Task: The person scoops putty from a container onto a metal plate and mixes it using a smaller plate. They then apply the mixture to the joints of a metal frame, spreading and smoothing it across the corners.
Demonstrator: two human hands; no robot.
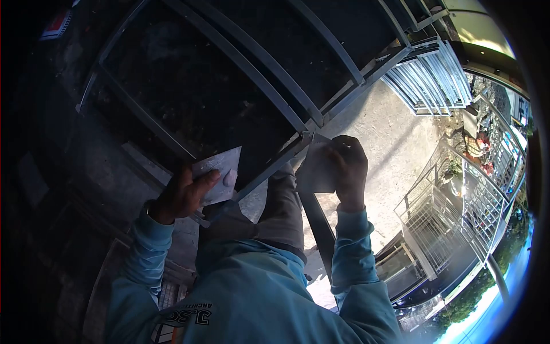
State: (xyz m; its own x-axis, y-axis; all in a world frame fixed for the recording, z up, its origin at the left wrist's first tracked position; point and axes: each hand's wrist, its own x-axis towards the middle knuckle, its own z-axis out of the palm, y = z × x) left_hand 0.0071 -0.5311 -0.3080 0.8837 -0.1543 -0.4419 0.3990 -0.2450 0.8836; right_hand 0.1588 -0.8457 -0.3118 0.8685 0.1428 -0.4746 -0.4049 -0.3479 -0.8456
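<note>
clamps pale plate (222, 164) in left grip (182, 195) beside metal frame (269, 167), apparently face-up to carry whitish lump (230, 178), and grey plate (314, 169) in right grip (351, 169) near frame corner.

Lettering (196, 317) "J.S…" and "ARCHIT…", upside down, on blue shirt (258, 286)

stacked metal frames (428, 77), pale metal railings (434, 232), green trees (514, 242)
</note>
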